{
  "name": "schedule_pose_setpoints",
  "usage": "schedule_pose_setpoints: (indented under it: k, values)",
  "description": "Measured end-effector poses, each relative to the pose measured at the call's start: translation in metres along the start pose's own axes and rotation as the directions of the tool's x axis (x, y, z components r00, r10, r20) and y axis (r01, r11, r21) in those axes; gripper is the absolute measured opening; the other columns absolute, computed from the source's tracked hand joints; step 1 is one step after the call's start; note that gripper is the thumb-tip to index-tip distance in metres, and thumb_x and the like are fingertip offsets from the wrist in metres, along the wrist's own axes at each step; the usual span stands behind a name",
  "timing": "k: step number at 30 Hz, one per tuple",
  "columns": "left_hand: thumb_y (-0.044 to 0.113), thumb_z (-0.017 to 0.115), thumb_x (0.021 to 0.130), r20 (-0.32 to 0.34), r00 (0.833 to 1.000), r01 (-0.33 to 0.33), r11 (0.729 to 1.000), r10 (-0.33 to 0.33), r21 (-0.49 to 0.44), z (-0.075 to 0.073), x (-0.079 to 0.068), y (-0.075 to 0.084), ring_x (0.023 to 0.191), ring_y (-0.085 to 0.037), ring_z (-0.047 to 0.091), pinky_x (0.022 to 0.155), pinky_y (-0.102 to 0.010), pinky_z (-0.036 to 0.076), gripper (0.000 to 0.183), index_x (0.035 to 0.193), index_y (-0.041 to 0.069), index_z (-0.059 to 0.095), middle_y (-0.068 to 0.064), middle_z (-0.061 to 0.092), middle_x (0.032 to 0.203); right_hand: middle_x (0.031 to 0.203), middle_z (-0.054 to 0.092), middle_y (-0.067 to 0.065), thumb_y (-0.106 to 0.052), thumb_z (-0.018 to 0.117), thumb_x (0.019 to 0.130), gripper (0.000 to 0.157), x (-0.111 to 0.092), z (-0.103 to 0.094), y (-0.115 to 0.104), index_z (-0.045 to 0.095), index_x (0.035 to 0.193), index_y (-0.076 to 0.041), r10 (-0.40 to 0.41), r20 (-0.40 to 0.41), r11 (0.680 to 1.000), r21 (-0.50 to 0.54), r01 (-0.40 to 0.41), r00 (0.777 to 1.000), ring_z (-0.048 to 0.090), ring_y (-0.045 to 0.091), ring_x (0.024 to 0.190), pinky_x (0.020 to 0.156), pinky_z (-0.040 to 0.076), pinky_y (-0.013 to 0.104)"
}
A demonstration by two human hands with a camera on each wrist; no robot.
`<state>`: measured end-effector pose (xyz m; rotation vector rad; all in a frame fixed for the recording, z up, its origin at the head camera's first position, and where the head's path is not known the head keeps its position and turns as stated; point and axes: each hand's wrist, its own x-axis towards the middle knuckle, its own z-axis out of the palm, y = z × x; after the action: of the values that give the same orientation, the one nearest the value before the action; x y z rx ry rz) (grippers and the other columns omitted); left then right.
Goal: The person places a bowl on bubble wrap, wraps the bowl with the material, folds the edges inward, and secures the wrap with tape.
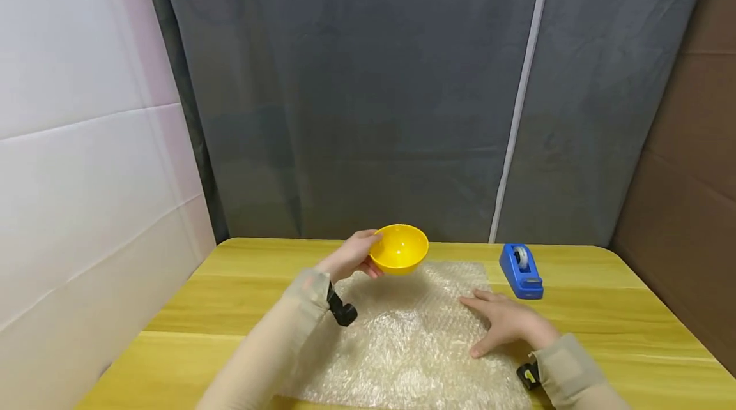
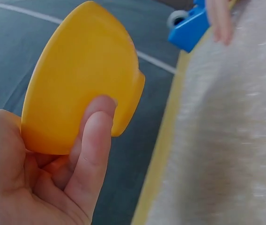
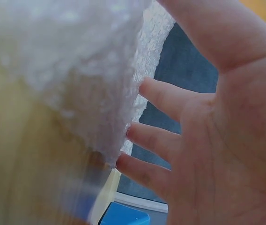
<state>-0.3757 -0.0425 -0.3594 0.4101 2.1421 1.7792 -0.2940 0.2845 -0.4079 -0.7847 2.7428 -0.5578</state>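
The left hand (image 1: 352, 255) grips the bowl (image 1: 399, 249) at its 9 o'clock side, above the bubble wrap (image 1: 402, 349) and at 10 o'clock from the right hand (image 1: 507, 322), whose spread fingers touch the wrap's 3 o'clock side.

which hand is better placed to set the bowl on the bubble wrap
Probably the left hand: it grips the yellow bowl over the bubble wrap, while the right hand touches the wrap.

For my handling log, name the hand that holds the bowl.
The left hand grips the yellow bowl; the right hand only touches the bubble wrap.
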Motion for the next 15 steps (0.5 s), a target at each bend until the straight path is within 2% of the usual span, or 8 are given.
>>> schedule_pose_setpoints:
  k: [5, 11, 15]
  values:
    - [0.022, 0.038, 0.105, 0.069, 0.997, 0.019, 1.0, -0.021, 0.022, 0.008, -0.01, -0.015, 0.048, -0.016, 0.062, 0.045, -0.023, 0.052, 0.046, 0.14, -0.008, 0.036, -0.015, 0.063, 0.075, 0.148, 0.028, 0.034, -0.05, 0.084, 0.066, 0.101, 0.004, -0.001, 0.001, 0.042, 0.145, -0.004, 0.001, 0.004, 1.0, 0.013, -0.002, 1.0, 0.027, 0.057, 0.132, 0.1, 0.025, 0.073]
    - [0.023, 0.038, 0.105, 0.079, 0.995, 0.053, 0.997, -0.058, 0.055, 0.021, -0.018, -0.029, 0.047, -0.016, 0.061, 0.044, -0.024, 0.052, 0.054, 0.146, -0.01, 0.025, -0.017, 0.064, 0.075, 0.149, 0.028, 0.033, -0.051, 0.084, 0.066, 0.101, 0.006, 0.0, 0.002, 0.042, 0.145, -0.005, 0.011, 0.013, 1.0, 0.015, -0.011, 1.0, 0.026, 0.057, 0.132, 0.1, 0.025, 0.073]
    - [0.023, 0.039, 0.105, 0.082, 0.994, 0.07, 0.995, -0.075, 0.068, 0.028, -0.018, -0.034, 0.046, -0.016, 0.061, 0.043, -0.024, 0.051, 0.055, 0.147, -0.009, 0.024, -0.018, 0.064, 0.076, 0.149, 0.028, 0.032, -0.05, 0.085, 0.066, 0.101, 0.005, 0.0, 0.002, 0.043, 0.145, -0.005, 0.017, 0.011, 1.0, 0.019, -0.017, 1.0, 0.026, 0.056, 0.133, 0.1, 0.025, 0.073]
